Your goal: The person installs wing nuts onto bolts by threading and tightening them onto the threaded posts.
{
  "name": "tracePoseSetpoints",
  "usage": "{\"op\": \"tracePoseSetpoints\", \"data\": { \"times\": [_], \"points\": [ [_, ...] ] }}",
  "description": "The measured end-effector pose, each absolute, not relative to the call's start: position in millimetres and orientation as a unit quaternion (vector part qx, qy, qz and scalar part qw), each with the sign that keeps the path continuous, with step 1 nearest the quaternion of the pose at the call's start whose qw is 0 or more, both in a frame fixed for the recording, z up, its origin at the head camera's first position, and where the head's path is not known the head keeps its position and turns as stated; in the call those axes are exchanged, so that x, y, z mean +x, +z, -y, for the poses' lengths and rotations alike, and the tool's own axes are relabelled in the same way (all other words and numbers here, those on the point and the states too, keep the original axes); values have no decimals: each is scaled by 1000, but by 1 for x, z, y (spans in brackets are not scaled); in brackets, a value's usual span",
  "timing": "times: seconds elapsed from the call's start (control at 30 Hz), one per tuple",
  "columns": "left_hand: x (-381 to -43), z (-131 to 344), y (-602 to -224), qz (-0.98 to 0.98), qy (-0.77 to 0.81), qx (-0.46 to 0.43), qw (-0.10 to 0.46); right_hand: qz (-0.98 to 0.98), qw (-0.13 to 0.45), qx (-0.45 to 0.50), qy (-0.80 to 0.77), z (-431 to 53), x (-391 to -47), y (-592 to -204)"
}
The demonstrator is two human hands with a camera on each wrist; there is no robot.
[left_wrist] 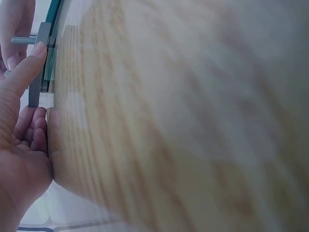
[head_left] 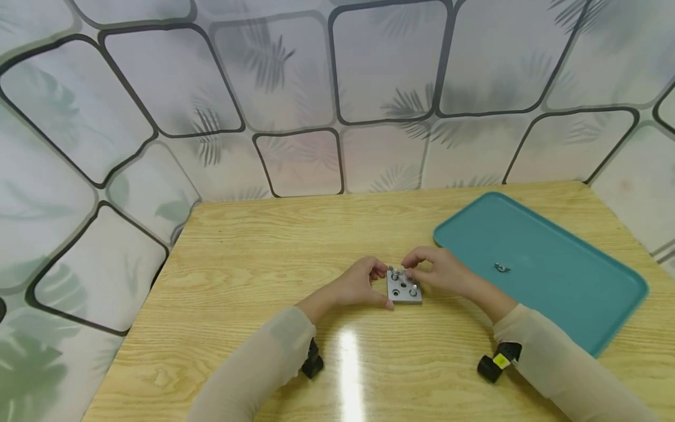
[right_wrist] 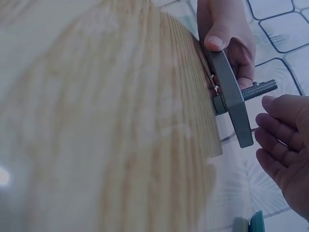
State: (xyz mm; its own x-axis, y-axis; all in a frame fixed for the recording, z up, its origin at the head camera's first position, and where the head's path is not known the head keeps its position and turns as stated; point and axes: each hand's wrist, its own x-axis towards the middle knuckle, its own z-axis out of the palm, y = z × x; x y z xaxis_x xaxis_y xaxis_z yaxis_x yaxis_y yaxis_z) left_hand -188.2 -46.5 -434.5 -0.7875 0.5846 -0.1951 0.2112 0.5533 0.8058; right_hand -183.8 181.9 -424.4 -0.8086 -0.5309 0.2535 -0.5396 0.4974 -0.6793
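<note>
A small grey metal plate (head_left: 408,298) with holes is held by my left hand (head_left: 361,282), fingers at its far left and thumb at the near edge. Threaded bolts stand up from it, one bolt (head_left: 394,274) at the far left and another bolt (head_left: 413,290) at the near right. In the right wrist view, a bolt head (right_wrist: 219,104) shows under the plate. My right hand (head_left: 436,271) is at the far right corner, thumb and fingers bent close around that spot. I cannot tell whether it pinches a small part there.
On the right, a teal tray (head_left: 569,281) lies on the wooden table (head_left: 295,234), with small metal wing nut hardware (head_left: 502,268) on it. My right forearm crosses the tray's near left side. A patterned wall covering (head_left: 390,64) rises behind the table.
</note>
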Motion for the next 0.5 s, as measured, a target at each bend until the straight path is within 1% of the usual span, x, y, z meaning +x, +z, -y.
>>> {"op": "tracePoseSetpoints", "data": {
  "times": [0.33, 0.5],
  "points": [
    [-188, 47, -433, -846, 417, 238, 230, 873, -40, 281, 398, -176, -185, -419],
    [-188, 47, -433, -846, 417, 242, 227, 874, -48, 283, 393, -173, -187, -419]
  ]
}}
